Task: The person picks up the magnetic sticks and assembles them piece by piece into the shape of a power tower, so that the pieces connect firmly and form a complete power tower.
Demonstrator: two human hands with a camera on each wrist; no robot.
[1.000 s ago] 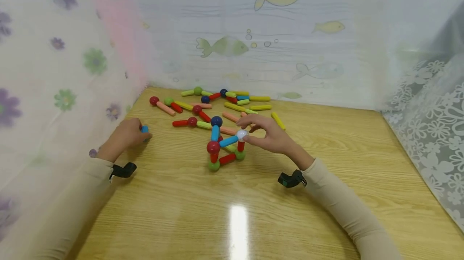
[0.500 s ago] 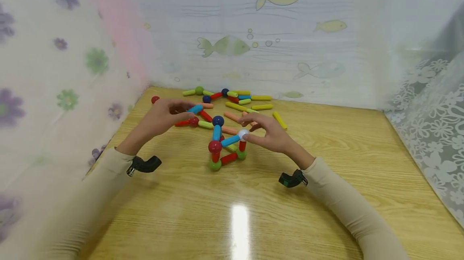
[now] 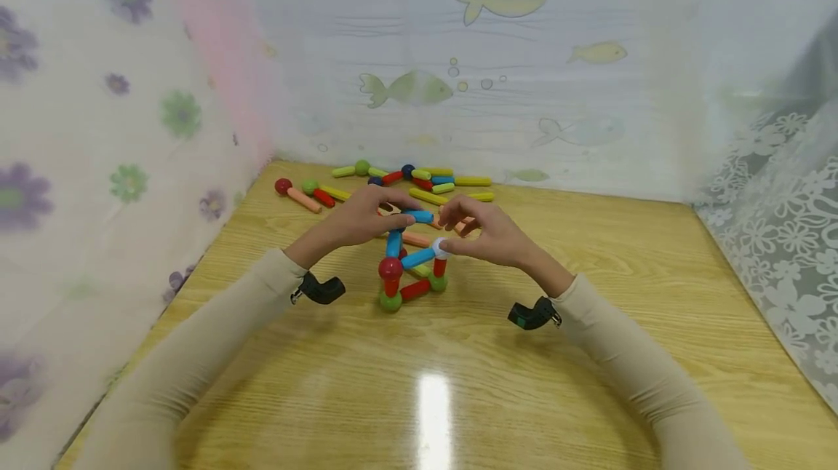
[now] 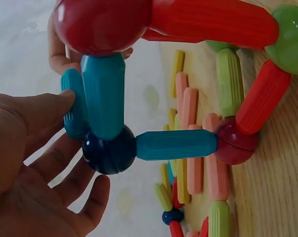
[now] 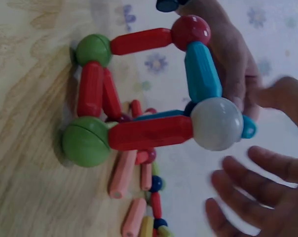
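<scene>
In the left hand [image 3: 358, 218] — a finely ridged blue rod [image 4: 76, 116].

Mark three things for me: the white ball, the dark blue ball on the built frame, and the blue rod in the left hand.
White ball [image 5: 216, 123]: right wrist view, middle of its rounded face.
Dark blue ball [image 4: 109, 150]: left wrist view, middle of its visible surface.
Held blue rod [image 4: 76, 110]: left wrist view, ribbed side.

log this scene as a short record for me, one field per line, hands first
left hand: pinches a blue stick by the dark blue ball
right hand: close to the white ball, not gripping it
frame: balls joined by sticks, standing on the table
loose pieces: sticks and balls behind the frame
surface: wood-grain table
backdrop: fish pattern
</scene>
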